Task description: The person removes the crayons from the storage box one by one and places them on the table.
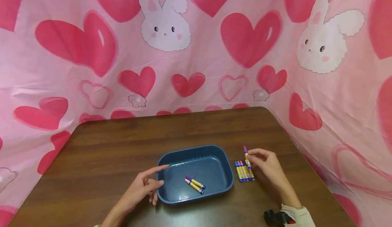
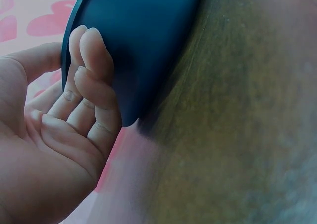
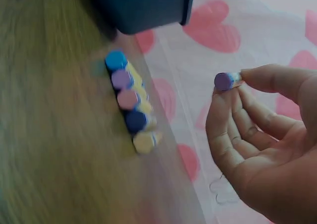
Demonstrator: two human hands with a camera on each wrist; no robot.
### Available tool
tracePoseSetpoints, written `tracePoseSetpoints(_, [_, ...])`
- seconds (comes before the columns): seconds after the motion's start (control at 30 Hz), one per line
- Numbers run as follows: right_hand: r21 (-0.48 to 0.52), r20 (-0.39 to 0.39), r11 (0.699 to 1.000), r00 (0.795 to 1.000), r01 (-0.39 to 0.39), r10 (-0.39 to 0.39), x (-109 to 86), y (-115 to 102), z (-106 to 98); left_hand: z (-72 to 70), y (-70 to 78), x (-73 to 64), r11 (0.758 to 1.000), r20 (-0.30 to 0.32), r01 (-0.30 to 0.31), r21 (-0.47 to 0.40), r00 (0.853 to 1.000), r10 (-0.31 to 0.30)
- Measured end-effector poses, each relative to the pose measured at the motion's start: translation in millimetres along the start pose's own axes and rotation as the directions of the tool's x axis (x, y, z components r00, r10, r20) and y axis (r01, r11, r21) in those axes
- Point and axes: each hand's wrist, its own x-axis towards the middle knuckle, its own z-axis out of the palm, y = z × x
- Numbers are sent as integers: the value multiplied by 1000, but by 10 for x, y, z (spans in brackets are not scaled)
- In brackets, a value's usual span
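Observation:
My right hand (image 1: 269, 167) pinches a purple crayon (image 1: 246, 153) between thumb and fingertips, its tip pointing up, over a row of crayons. That row of several crayons (image 1: 242, 175) lies side by side on the table, with blue, purple, pink, navy and cream ends in the right wrist view. To the left stands a dark blue rectangular tray (image 1: 196, 148). Inside it lie a second purple crayon (image 1: 196, 182) and a pale peach crayon (image 1: 193, 187). My left hand (image 1: 144, 186) holds the tray's left rim, with some fingers against the outer wall (image 2: 143, 40).
The brown wooden table (image 1: 107, 159) has rounded far corners. A pink cloth (image 1: 208, 53) with hearts and rabbits hangs behind it and along its sides. A black device (image 1: 277, 217) is strapped at the right wrist, by a light sleeve (image 1: 298, 216).

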Motion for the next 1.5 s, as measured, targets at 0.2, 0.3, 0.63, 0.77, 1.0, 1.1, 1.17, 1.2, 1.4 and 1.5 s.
tracePoseSetpoints(0.2, [-29, 31, 992, 991, -126, 127, 34, 85, -104, -19, -14, -19, 1000, 4, -3, 4, 1000, 3])
tracePoseSetpoints(0.3, [-53, 51, 984, 984, -169, 171, 34, 106, -148, -21, -12, -15, 1000, 2, 3, 6, 1000, -3])
tracePoseSetpoints(0.63, [-320, 25, 929, 978, -187, 205, 4, 187, -159, -4, 7, -5, 1000, -4, 14, 3, 1000, -14])
tracePoseSetpoints(0.77, [-349, 23, 919, 978, -186, 207, 2, 187, -137, -14, 7, -16, 1000, -2, 23, 8, 1000, -23])
tracePoseSetpoints(1.0, [-404, 12, 897, 979, -180, 202, -23, 140, -129, -15, 8, -9, 999, -2, 43, 16, 999, -43])
tracePoseSetpoints(1.1, [-421, 6, 888, 979, -185, 206, -27, 125, -131, -15, 9, -4, 998, -5, 54, 18, 999, -54])
tracePoseSetpoints(1.17, [-425, -1, 885, 977, -192, 211, -28, 123, -129, -16, 7, -2, 998, -7, 57, 19, 998, -57])
tracePoseSetpoints(1.2, [-426, -2, 884, 977, -194, 213, -27, 125, -128, -17, 7, -2, 998, -8, 59, 19, 998, -59])
tracePoseSetpoints(1.4, [-435, 27, 880, 974, -189, 223, -35, 130, -134, -23, -1, -2, 998, -4, 59, 15, 998, -59])
tracePoseSetpoints(1.5, [-437, 33, 878, 973, -193, 230, -44, 133, -137, -25, -3, -4, 998, -1, 64, 13, 998, -64])
